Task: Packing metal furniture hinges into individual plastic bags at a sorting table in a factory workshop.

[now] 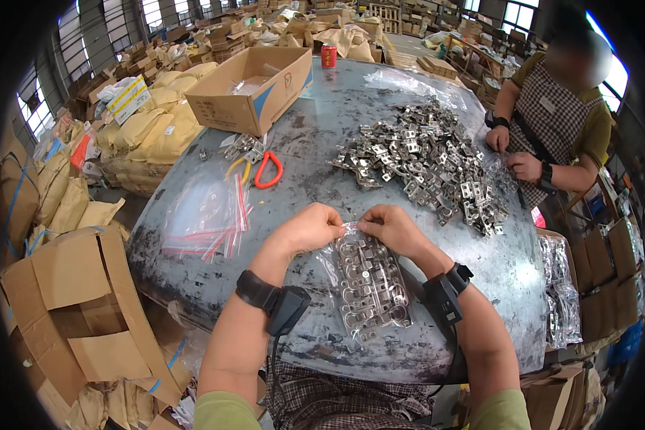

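Note:
A clear zip bag [369, 283] full of shiny metal fittings lies on the worn metal-topped table [286, 344], close to its near edge. At the bag's far end, where a bit of red strip shows, my left hand [311, 228] pinches the left part of the rim. My right hand [390, 228] pinches the same rim a little to the right, thumb and finger closed on it. Beyond the hands, slightly right, spreads a big heap of loose metal fittings [437, 161]. Flat zip bags with red strips [204, 215] lie in a stack left of my left hand.
Scissors [268, 170] with red and yellow handles lie beside a few fittings [245, 148]. Behind stand an open carton [261, 82] and a red can [329, 56]. A co-worker [551, 122] works at the right edge, near filled bags [560, 287]. An open carton [86, 315] sits lower left.

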{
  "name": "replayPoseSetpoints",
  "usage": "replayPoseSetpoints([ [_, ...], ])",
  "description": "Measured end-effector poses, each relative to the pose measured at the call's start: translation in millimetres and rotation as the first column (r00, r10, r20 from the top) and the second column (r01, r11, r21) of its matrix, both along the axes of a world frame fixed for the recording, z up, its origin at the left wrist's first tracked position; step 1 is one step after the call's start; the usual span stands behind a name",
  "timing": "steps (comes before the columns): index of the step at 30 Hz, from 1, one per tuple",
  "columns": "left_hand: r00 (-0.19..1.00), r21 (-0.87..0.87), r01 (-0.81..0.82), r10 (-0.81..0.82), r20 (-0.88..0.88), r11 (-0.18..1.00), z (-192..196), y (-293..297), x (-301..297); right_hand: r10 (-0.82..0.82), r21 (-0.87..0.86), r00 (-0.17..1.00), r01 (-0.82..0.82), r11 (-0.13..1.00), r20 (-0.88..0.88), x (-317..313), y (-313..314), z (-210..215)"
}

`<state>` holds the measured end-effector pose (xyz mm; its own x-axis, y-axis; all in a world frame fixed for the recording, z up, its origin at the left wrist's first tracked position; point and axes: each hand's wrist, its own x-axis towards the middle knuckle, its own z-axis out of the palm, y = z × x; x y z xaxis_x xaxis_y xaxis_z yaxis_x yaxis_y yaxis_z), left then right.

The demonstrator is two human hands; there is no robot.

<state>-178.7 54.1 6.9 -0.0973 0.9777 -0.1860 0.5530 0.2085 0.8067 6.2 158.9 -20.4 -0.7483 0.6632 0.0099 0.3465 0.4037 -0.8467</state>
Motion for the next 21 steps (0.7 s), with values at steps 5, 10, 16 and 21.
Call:
replayPoseSetpoints([
  [5, 1.000, 0.003, 0.015, -0.015, -0.016, 1.000, -1, 0, 1, 0.019, 0.163, 0.999, -0.025, 0.986, 0.038, 0, 0, -1],
  [10, 0.999, -0.002, -0.001, 0.001, -0.035, 1.000, 2, 0, 9, -0.002, 0.213, 0.998, -0.012, 0.977, 0.063, -2, -4, 1],
  [16, 0.998, 0.040, -0.059, 0.057, 0.031, 0.997, -8, 5, 16, -0.004, 0.126, 1.000, 0.008, 0.992, -0.028, 0, -4, -4],
  [21, 0.993, 0.060, -0.062, 0.055, 0.106, 0.996, -8, 4, 17, -0.008, 0.078, 0.999, 0.011, 0.997, -0.037, 0, -1, -5],
])
